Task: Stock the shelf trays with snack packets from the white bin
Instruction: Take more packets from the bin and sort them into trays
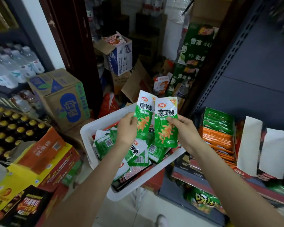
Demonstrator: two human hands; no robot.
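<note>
Each hand holds up a green snack packet: the left packet (143,118) and the right packet (166,123) both read "魔芋爽" in bold black, with a red oval logo above and "20%" on a yellow corner. The green cartons (195,46) stacked behind read "雪花", printed upside down. A black box (27,205) at lower left shows "40". Barcodes on packets in the white bin (95,126) are too small to read.
</note>
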